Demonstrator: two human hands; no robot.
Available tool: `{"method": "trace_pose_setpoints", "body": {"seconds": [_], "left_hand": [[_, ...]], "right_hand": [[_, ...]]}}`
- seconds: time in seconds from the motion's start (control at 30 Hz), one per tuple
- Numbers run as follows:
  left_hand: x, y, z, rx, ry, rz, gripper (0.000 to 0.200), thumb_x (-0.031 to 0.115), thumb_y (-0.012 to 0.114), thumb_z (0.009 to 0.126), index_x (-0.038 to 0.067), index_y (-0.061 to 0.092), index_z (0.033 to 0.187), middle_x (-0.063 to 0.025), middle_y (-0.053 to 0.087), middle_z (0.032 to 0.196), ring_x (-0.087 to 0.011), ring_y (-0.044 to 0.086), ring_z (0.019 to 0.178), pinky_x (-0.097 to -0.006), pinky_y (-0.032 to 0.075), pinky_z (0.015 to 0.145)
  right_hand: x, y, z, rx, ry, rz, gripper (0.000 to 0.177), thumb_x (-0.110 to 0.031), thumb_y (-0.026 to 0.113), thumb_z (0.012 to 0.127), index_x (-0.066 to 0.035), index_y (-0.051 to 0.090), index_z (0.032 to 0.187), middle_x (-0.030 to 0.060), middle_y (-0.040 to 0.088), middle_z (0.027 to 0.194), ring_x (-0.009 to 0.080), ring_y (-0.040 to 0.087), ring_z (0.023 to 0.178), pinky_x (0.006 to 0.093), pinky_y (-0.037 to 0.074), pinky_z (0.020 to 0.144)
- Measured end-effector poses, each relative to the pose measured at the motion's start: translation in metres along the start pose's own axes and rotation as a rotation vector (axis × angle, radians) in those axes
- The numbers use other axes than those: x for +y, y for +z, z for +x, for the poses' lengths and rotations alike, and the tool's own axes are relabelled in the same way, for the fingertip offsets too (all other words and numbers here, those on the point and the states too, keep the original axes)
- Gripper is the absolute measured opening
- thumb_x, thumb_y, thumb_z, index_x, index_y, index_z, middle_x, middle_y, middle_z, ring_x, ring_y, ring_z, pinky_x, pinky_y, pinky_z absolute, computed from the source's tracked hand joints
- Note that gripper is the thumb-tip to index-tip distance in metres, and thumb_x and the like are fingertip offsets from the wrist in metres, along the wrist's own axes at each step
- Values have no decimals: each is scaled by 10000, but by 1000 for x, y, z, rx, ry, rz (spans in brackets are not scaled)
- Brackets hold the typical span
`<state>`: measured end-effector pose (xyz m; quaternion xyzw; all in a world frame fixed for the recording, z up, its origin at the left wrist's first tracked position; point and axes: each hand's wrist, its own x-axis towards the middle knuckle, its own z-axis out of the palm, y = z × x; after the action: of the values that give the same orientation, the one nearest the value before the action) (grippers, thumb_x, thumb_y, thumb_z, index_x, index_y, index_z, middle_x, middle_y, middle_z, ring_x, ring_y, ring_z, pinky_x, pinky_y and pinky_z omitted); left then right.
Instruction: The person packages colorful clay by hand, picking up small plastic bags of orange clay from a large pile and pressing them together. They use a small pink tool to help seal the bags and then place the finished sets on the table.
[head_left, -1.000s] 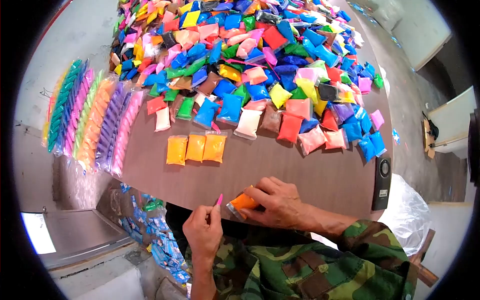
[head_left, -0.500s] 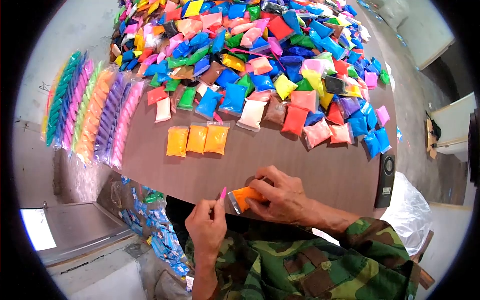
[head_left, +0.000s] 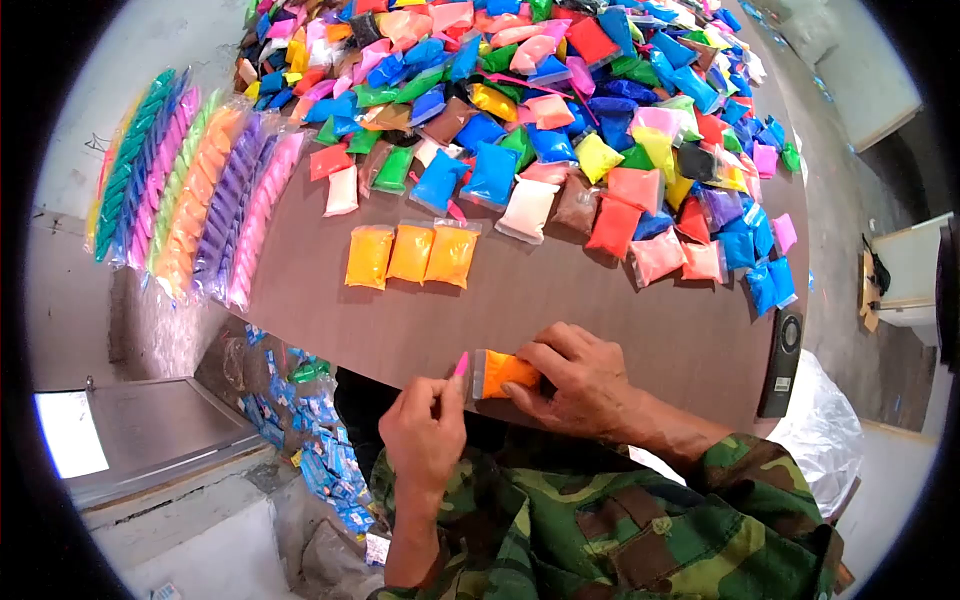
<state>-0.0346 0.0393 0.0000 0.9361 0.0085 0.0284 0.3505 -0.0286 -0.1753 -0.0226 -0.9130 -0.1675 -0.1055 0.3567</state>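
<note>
My right hand (head_left: 575, 380) is closed on an orange packet (head_left: 497, 374), whose clear sealed end points left over the table's near edge. Just left of it, my left hand (head_left: 428, 425) pinches a small pink plastic tool (head_left: 461, 364); its tip sticks up above my thumb, and the rest is hidden in my fingers. A narrow gap separates the tool from the packet. Beyond my hands, three yellow-orange packets (head_left: 408, 252) lie side by side on the brown table (head_left: 330, 325).
A heap of colourful packets (head_left: 540, 110) covers the far side of the table. Long twisted bagged strips (head_left: 200, 200) lie along the left edge. A black device (head_left: 781, 365) sits at the right edge. Blue wrappers (head_left: 335, 465) litter the floor at lower left.
The orange packet has turned more level and shifted slightly right and up in view, with my right hand. My left hand and the pink tool have also moved slightly right. The camera view has shifted.
</note>
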Motion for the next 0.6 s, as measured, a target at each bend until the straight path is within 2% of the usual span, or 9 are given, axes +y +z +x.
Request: {"method": "trace_pose_setpoints", "body": {"seconds": [0.1,0.13,0.37,0.5,0.53,0.6], "left_hand": [[5,10,-17,-2,147,-94,219,148,771,924,6,650,809,-111,644,676,-223,619,566,-355,481,548],[12,12,-23,-55,60,-127,215,141,775,915,7,648,806,-114,641,676,-224,617,567,-347,488,556],[-8,8,-2,44,70,26,230,126,765,915,7,619,782,-122,635,673,-264,607,556,-356,457,527],[5,6,-8,-23,20,-78,197,125,770,912,8,648,810,-95,635,664,-182,593,555,-340,458,527],[5,11,-12,-23,79,-130,184,125,769,913,7,660,823,-89,635,661,-148,586,565,-329,467,536],[4,16,-15,-58,73,-146,184,122,766,912,10,654,818,-111,644,673,-193,610,567,-339,482,547]], "right_hand": [[1,1,-1,4,-2,-19,328,-375,825,816,-118,681,962,74,598,915,262,658,793,376,550,588],[0,1,-1,3,0,-16,338,-366,838,805,-115,694,980,67,612,912,259,661,792,370,550,599],[-4,-3,2,-17,14,-17,377,-369,856,797,-108,718,1031,55,619,871,249,648,761,360,534,603],[0,-1,-1,-31,2,-40,439,-428,817,832,-117,713,1125,58,603,886,241,651,781,373,531,574],[0,-1,-2,-35,5,-41,443,-428,818,830,-117,712,1127,57,603,881,241,650,775,372,529,573],[-1,-2,0,-41,2,-48,449,-428,821,827,-117,711,1132,53,603,871,242,647,764,369,526,570]]}}
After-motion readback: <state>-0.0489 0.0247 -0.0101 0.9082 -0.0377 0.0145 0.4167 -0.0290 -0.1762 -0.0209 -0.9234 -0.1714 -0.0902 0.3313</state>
